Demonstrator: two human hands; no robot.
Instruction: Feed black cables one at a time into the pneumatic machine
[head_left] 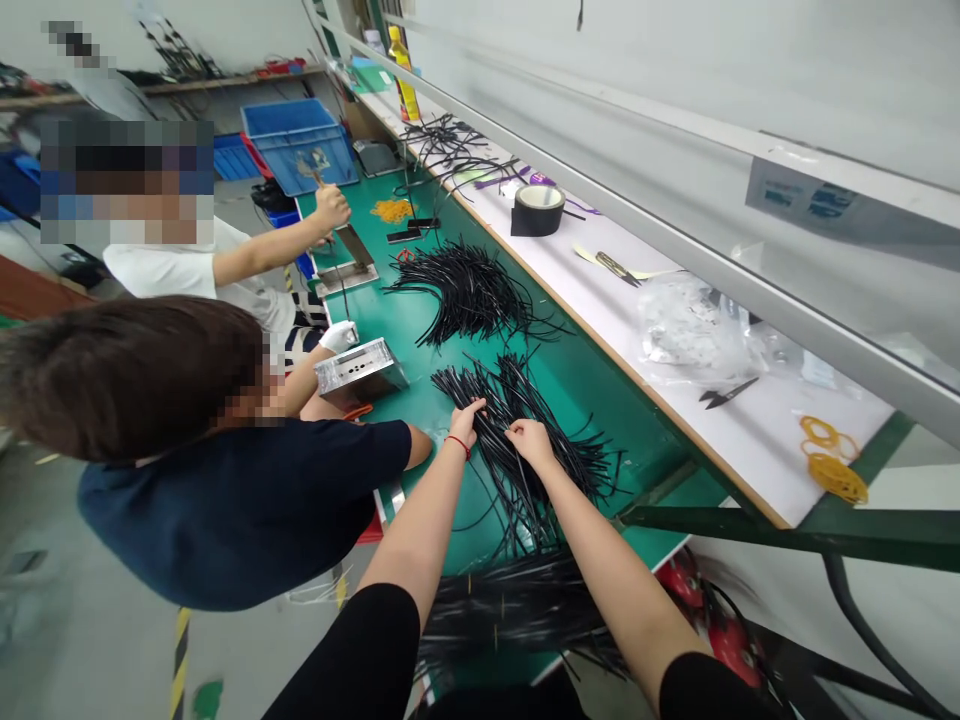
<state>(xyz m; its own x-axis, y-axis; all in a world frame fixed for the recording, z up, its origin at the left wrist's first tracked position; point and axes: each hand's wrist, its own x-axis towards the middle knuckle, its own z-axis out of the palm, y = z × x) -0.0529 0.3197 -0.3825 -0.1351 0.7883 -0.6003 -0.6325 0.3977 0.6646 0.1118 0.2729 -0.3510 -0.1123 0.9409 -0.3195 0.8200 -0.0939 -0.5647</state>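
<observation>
My left hand (466, 422), with a red string on its wrist, is closed on a bunch of thin black cables (491, 442) lying on the green tabletop. Just to its right, my right hand (531, 440) has its fingers pinched together at the edge of that bunch; what sits between the fingertips is too small to make out. More loose black cables (566, 430) spread out beyond my right hand. Closer to me lie long black cable bundles (517, 605) with small yellow bands around them.
Farther along the green table (435, 500) is a big cable pile (469, 290). Two people sit at the left, beside a metal block (361, 370). The white shelf holds black tape (538, 210), scissors (727, 393) and yellow rubber bands (836, 478). A metal rail (600, 195) runs above.
</observation>
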